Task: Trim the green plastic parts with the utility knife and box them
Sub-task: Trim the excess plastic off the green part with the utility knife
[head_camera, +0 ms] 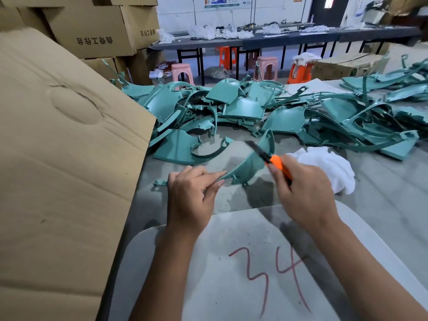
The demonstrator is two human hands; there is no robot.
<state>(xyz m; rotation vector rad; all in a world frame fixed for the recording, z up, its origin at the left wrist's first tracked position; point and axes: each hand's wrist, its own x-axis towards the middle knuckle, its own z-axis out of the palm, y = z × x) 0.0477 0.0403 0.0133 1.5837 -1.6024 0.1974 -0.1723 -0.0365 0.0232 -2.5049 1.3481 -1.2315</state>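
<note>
A curved green plastic part (249, 163) is held tilted above the surface, one pointed end pinched. The orange utility knife (275, 162) lays its dark blade against it. More green parts (243, 107) lie heaped behind.

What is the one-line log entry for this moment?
left hand: pinches green plastic part | right hand: holds orange utility knife | step: trimming
</note>
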